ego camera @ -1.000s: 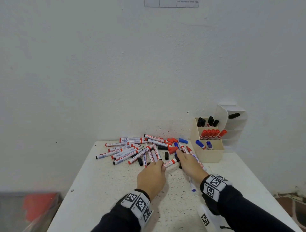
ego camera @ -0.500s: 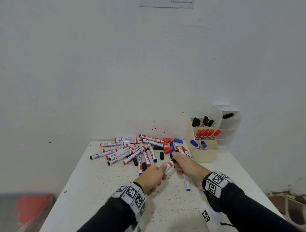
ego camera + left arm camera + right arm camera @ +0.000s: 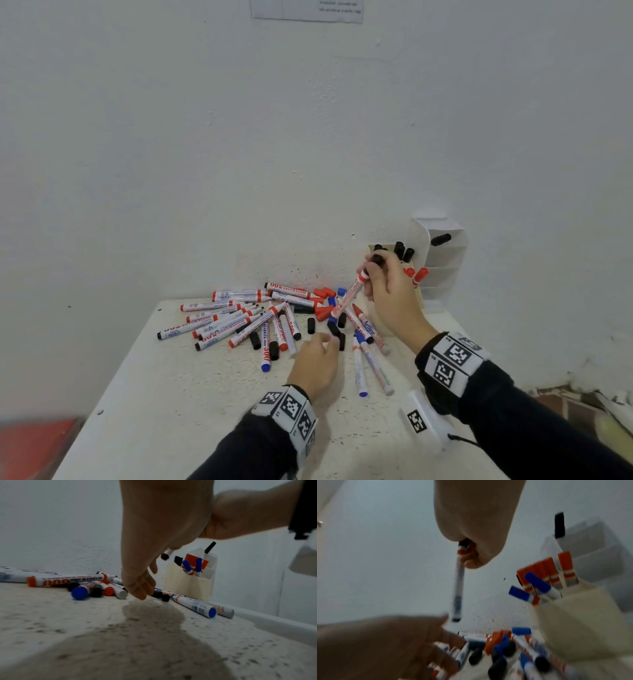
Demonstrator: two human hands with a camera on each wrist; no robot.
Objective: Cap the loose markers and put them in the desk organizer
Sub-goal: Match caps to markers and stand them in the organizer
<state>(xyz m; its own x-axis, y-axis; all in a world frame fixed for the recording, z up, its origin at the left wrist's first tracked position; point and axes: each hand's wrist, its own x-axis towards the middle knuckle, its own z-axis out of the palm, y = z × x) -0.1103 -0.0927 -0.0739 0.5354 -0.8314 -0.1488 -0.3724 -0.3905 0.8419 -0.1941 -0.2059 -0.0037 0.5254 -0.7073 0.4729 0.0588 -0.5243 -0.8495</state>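
On the table (image 3: 178, 387): your loose markers (image 3: 219, 320) lie in a heap near the wall, with stray black, red and blue caps among them.
Right hand (image 3: 390, 291): your fingers are curled round the capped end of a marker (image 3: 349, 296), which you hold off the table, tilted, black cap uppermost, in front of the desk organizer.
Held marker, right wrist view: it (image 3: 459, 585) hangs from your fist (image 3: 477, 524), its lower end dark; the picture is blurred.
Left hand (image 3: 317, 363): low over the table at the near edge of the heap, fingers pointing down beside a black cap (image 3: 334, 329); whether they pinch it you cannot tell from these views.
Desk organizer (image 3: 188, 586): it stands against the wall at the table's right rear.
Front compartment: two blue-capped markers (image 3: 537, 582), leaning.
Middle compartment: a row of red-capped markers (image 3: 547, 569), upright.
Rear compartment: black-capped markers (image 3: 402, 251).
Tall white tier behind (image 3: 445, 253): one black-capped marker (image 3: 441, 239) pokes out of its top slot.
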